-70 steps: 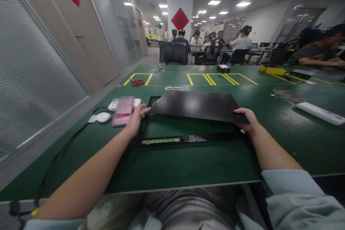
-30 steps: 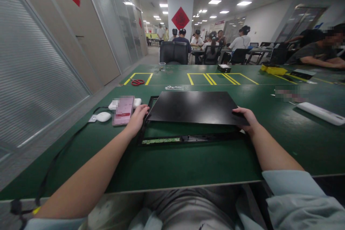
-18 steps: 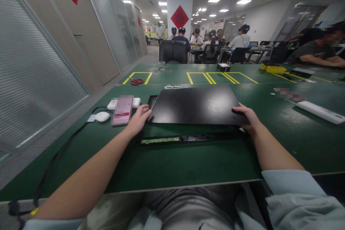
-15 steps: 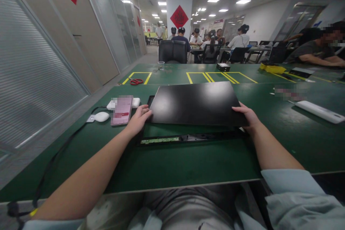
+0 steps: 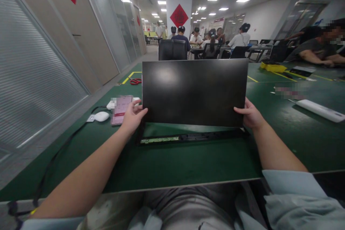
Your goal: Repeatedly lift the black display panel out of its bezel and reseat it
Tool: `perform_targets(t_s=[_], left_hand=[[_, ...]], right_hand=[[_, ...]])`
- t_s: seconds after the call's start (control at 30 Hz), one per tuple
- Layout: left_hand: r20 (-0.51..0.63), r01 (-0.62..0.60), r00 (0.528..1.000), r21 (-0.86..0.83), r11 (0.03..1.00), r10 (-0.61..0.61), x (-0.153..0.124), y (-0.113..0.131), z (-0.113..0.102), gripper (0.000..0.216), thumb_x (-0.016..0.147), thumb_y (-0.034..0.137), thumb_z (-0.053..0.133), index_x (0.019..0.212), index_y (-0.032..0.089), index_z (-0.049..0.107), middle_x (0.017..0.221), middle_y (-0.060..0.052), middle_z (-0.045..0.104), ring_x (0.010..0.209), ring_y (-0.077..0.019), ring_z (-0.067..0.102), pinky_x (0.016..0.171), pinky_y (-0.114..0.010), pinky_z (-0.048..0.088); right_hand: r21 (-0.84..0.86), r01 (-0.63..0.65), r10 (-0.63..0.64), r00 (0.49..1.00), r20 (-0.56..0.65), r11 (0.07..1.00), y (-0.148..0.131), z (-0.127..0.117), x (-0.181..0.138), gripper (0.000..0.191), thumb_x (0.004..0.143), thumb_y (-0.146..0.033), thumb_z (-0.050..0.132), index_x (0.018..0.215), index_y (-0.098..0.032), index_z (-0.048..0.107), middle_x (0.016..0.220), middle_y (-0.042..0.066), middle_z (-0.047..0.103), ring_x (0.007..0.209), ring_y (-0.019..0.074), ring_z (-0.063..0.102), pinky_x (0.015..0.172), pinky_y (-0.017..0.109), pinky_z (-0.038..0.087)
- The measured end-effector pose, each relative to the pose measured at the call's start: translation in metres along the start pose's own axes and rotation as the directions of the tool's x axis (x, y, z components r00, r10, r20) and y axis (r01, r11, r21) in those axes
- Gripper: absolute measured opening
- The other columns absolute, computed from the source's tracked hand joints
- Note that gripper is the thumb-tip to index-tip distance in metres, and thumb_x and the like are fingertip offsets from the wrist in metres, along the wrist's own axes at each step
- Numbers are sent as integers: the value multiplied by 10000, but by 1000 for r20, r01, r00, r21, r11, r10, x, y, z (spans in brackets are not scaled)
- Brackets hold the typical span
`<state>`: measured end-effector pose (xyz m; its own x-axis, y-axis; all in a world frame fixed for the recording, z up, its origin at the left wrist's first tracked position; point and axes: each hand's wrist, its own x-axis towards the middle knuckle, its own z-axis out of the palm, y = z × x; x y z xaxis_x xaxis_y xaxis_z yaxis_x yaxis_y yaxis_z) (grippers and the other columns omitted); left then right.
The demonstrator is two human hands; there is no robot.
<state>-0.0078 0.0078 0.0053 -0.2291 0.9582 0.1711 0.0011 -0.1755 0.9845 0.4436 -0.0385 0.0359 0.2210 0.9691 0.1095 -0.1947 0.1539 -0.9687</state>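
A dark, glossy display panel (image 5: 194,93) is held up between my hands, tilted nearly upright with its black face toward me. My left hand (image 5: 132,115) grips its lower left edge, thumb on the front. On the opposite side, my right hand (image 5: 250,114) holds the lower right edge, thumb also on the face and the other fingers mostly behind. Below the panel lies a black frame (image 5: 210,136) on the green table, with a green circuit strip (image 5: 160,139) along its near side. The panel hides the frame's far part.
Left of the panel lie a pink-screened phone (image 5: 122,109), a white round device (image 5: 101,116) on a black cable, and red-handled scissors (image 5: 135,81). A white bar (image 5: 320,110) and a yellow object (image 5: 272,67) lie to the right. Several people sit at tables beyond.
The panel has been tipped up from a low slant to nearly upright, its top edge rising and more of the frame showing beneath. Both hands have kept hold of it.
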Motion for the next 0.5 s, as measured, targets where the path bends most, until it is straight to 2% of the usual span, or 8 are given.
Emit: perform_targets(t_s=[0.1, 0.27, 0.4, 0.5], left_hand=[[-6, -52, 999, -7, 999, 52, -1, 4, 2, 516, 636, 270, 826, 1096, 242, 594, 874, -2, 714, 979, -240, 727, 993, -419, 548], [25, -178, 984, -5, 984, 178, -8, 14, 6, 383, 661, 277, 805, 1004, 241, 637, 1028, -51, 738, 1103, -260, 691, 1073, -421, 519], [-11, -188, 982, 10, 982, 188, -11, 19, 7, 312, 671, 252, 791, 922, 254, 605, 995, -30, 717, 1111, -253, 678, 1069, -411, 519], [4, -180, 984, 9, 984, 180, -12, 19, 7, 304, 668, 255, 794, 895, 248, 592, 929, -20, 700, 1056, -246, 685, 1029, -402, 533]], right_hand=[[-15, 16, -16, 1000, -22, 1000, -2, 2, -1, 577, 514, -70, 819, 1029, -290, 678, 1037, 20, 800, 1168, 337, 707, 943, 460, 593], [-18, 54, -54, 998, -8, 998, 1, 1, 0, 553, 522, -66, 830, 1002, -293, 676, 1037, 8, 800, 1200, 324, 695, 977, 443, 579], [-25, 40, -41, 998, -40, 999, 3, 0, 1, 527, 545, -77, 842, 999, -285, 672, 1051, 24, 797, 1193, 327, 699, 982, 457, 579], [-36, 40, -41, 999, -22, 999, 4, -2, 2, 521, 552, -105, 859, 1003, -290, 675, 1057, 17, 799, 1179, 321, 706, 978, 452, 585]])
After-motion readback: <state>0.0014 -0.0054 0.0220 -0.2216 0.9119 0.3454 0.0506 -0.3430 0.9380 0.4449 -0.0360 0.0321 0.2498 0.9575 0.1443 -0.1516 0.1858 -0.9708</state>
